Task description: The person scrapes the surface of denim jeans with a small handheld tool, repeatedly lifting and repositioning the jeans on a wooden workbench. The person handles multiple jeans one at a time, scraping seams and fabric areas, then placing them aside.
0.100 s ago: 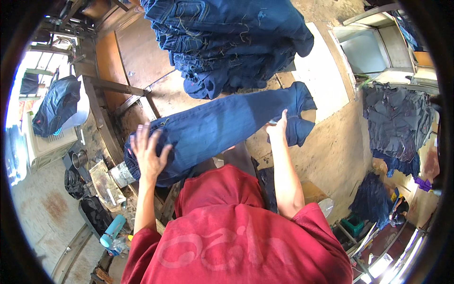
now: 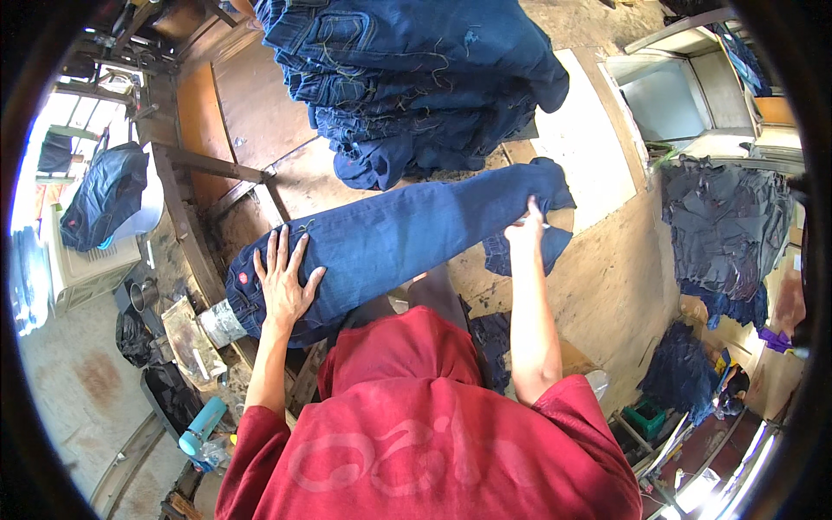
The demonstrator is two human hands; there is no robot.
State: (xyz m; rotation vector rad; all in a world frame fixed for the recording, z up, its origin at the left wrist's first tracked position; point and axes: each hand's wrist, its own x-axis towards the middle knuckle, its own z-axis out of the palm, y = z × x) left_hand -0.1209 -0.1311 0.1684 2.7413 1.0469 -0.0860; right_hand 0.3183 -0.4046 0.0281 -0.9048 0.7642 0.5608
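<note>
Keeping the jeans flat seems easier with the left hand spread wide and pressing evenly. They lie between the red shirt and the denim pile. The right hand touches their edge; whether it pinches, I cannot tell.

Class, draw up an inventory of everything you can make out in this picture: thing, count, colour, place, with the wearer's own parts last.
denim garment: one, blue, across the middle
pale cylinder: one, whitish grey, at the garment's left end
denim pile: several pieces, blue, top centre
draped cloth: one, dark blue, far left
bottle: one, turquoise, lower left
dark garments: several, dark grey, right
fabric heap: one, dark blue, lower right
purple cloth: one, purple, far right
crate: one, green, lower right
smaller clutter: uncountable, mixed, around the edges
shirt: one, red, bottom centre
left hand: one, bare, flat on the garment
right hand: one, bare, at the garment's right end
</note>
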